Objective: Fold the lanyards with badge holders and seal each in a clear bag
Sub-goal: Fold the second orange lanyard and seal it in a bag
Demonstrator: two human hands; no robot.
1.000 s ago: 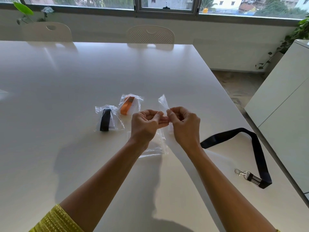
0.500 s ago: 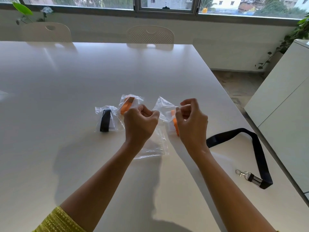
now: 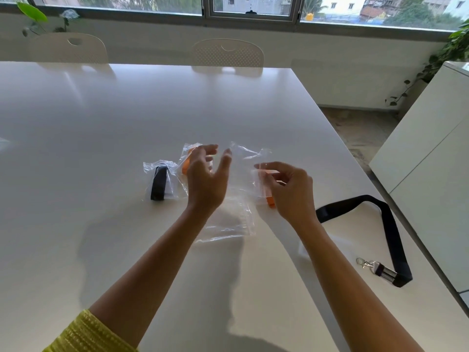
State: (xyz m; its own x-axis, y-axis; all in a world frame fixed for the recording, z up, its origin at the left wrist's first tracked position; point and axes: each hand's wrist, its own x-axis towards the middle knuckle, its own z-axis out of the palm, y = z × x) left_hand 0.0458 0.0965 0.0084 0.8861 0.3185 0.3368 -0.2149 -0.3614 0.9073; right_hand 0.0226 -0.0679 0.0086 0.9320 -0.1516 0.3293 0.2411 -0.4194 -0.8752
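The white table (image 3: 127,123) carries everything. The largest loose item on it is the black lanyard (image 3: 390,224), lying unfolded in an open loop on the outer side of the right hand (image 3: 291,191), beyond the wrist and toward the table's right edge; its metal clip (image 3: 365,263) is turned back toward the person. The loop's long axis runs roughly away from the person. The right hand is judged much the nearer to it, so the next pick-up is likely to fall to that hand.

An empty clear bag (image 3: 228,222) is seen flat on the table between and just below the two hands, partly under the left wrist.

Ahead of the right fingertips, a clear bag with an orange lanyard (image 3: 266,191) is held: its near edge is pinched between thumb and curled fingers, and its crumpled top stands up beyond the hand. Whether its seal is fully closed cannot be told.

The left hand (image 3: 206,181) is raised and spread, fingers relaxed, nothing gripped; the held bag lies just off its thumb side, apart from it.

Beyond the left fingers, a bagged orange lanyard (image 3: 186,161) is partly hidden by them. Farther to that hand's outer side, a bagged black lanyard (image 3: 158,184) rests on the table, just beside the orange one.
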